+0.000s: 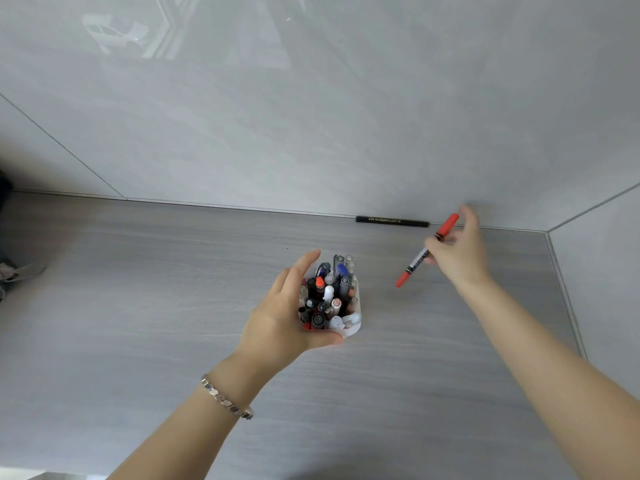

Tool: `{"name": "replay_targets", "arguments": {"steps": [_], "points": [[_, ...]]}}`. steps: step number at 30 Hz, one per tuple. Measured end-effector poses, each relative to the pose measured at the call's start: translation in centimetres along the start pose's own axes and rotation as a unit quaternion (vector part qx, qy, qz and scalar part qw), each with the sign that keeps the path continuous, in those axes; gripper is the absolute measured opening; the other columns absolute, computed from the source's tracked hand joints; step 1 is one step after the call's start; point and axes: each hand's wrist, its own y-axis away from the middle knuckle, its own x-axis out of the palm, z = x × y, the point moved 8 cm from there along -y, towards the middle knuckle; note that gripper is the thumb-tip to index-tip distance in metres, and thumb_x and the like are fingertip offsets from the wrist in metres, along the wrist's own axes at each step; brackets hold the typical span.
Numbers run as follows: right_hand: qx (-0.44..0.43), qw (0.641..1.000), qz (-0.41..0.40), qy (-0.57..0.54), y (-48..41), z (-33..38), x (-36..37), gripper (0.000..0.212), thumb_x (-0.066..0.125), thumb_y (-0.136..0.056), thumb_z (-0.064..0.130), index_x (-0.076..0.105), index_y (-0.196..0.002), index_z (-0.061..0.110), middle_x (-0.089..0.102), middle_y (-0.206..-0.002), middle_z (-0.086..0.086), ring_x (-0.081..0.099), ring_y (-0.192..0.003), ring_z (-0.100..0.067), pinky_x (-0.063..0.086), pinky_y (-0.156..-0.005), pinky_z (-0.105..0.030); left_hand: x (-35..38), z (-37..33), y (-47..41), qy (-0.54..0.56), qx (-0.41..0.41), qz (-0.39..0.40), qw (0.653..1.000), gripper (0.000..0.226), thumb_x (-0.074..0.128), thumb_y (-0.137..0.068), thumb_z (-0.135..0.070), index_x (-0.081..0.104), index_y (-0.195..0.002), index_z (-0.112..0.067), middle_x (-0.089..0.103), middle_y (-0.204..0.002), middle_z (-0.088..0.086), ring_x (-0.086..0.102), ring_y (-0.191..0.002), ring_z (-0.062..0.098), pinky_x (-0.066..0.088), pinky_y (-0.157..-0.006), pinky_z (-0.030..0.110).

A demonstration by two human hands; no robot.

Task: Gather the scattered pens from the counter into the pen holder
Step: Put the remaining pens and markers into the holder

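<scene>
While the right hand [457, 251] grasps a red-capped marker [426, 251] near its upper cap, the marker hangs tilted above the counter [173, 289], to the right of the pen holder [355, 329]. The left hand [287, 317] cups the holder's left side, thumb under its near edge, fingers curved along the wall. Pens [329, 296] stand packed upright inside the holder. Beyond the holder, a black pen [392, 221] lies flat against the base of the wall [311, 116]. A metal bracelet [225, 398] circles the left wrist.
</scene>
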Motion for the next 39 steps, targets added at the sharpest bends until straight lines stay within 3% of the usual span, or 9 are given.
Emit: {"name": "replay_targets", "arguments": {"steps": [4,8,13,17,22,27,31,34,39], "points": [[-0.217,0.961,0.056,-0.163,7.8,7.2,-1.0,0.063,0.058,-0.082,-0.01,0.039,-0.112,0.042,0.061,-0.087,-0.002,0.065,-0.067,-0.002,0.057,-0.068,-0.017,-0.1,-0.4,0.0,0.002,-0.003,-0.002,1.0,0.104,0.088,-0.047,-0.029,0.013,-0.109,-0.067,0.032,-0.104,-0.037,0.03,-0.092,-0.037,0.037,-0.077,0.014],[-0.311,0.932,0.141,-0.122,12.7,7.4,2.6,0.058,0.063,-0.077,0.014,0.046,-0.11,0.058,0.064,-0.09,0.02,0.069,-0.08,-0.009,0.052,-0.077,-0.013,-0.2,-0.6,0.1,0.005,-0.006,-0.005,1.0,0.103,0.089,-0.046,-0.03,0.017,-0.11,-0.065,0.033,-0.105,-0.037,0.031,-0.093,-0.037,0.036,-0.084,0.022],[-0.451,0.885,0.09,0.074,14.5,5.9,5.8,0.027,0.056,-0.089,0.023,0.058,-0.114,0.015,0.063,-0.098,-0.005,0.056,-0.089,-0.01,0.041,-0.088,-0.009,-0.2,-0.7,0.2,0.003,-0.002,-0.011,1.0,0.106,0.089,-0.046,-0.029,0.014,-0.111,-0.065,0.031,-0.104,-0.039,0.037,-0.099,-0.016,0.036,-0.086,0.022],[-0.42,0.904,0.038,0.067,14.2,5.0,4.7,0.024,0.059,-0.083,0.018,0.059,-0.107,0.018,0.067,-0.086,0.0,0.051,-0.08,-0.002,0.042,-0.08,-0.009,-0.4,-0.7,0.2,-0.003,0.006,-0.019,1.0,0.106,0.089,-0.046,-0.031,0.014,-0.113,-0.064,0.031,-0.105,-0.039,0.041,-0.104,-0.006,0.04,-0.086,0.023],[-0.499,0.845,0.061,0.183,14.4,5.7,5.1,0.018,0.057,-0.085,0.014,0.073,-0.094,0.012,0.064,-0.091,-0.003,0.054,-0.081,-0.016,0.044,-0.072,-0.019,-0.3,-0.6,0.1,0.0,0.009,-0.016,1.0,0.106,0.089,-0.047,-0.03,0.013,-0.112,-0.065,0.034,-0.104,-0.035,0.043,-0.107,-0.003,0.041,-0.086,0.023],[-0.425,0.868,0.23,0.112,11.8,5.6,5.3,0.025,0.052,-0.081,0.004,0.075,-0.088,0.009,0.057,-0.085,0.001,0.051,-0.077,-0.003,0.038,-0.074,-0.006,-0.1,-0.6,0.3,-0.006,0.014,-0.017,1.0,0.108,0.087,-0.051,-0.03,0.007,-0.115,-0.065,0.033,-0.108,-0.036,0.039,-0.11,-0.007,0.04,-0.087,0.021],[-0.325,0.908,0.06,0.259,2.7,4.3,3.8,0.029,0.051,-0.084,-0.005,0.067,-0.107,0.004,0.065,-0.109,-0.015,0.057,-0.103,-0.021,0.038,-0.087,-0.019,0.0,-0.9,0.3,-0.014,0.01,-0.013,1.0,0.106,0.085,-0.055,-0.034,0.003,-0.115,-0.066,0.032,-0.123,-0.025,0.039,-0.112,-0.007,0.041,-0.086,0.017],[-0.234,0.877,0.088,0.411,-2.3,0.9,5.3,0.039,0.047,-0.091,0.003,0.047,-0.13,0.003,0.051,-0.136,-0.016,0.044,-0.126,-0.032,0.035,-0.104,-0.039,-0.2,-1.9,0.4,-0.042,0.038,-0.027,0.998,0.103,0.084,-0.052,-0.041,0.009,-0.121,-0.058,0.017,-0.135,-0.027,0.032,-0.127,0.0,0.039,-0.089,0.016],[-0.192,0.844,0.092,0.492,-3.6,-1.7,6.2,0.034,0.05,-0.092,0.014,0.049,-0.125,0.004,0.05,-0.129,-0.016,0.041,-0.121,-0.035,0.038,-0.097,-0.041,-0.3,-3.8,-0.4,-0.097,0.093,-0.05,0.99,0.103,0.068,-0.048,-0.064,0.017,-0.135,-0.044,0.02,-0.139,-0.03,0.008,-0.142,0.009,0.024,-0.113,0.039]]}}
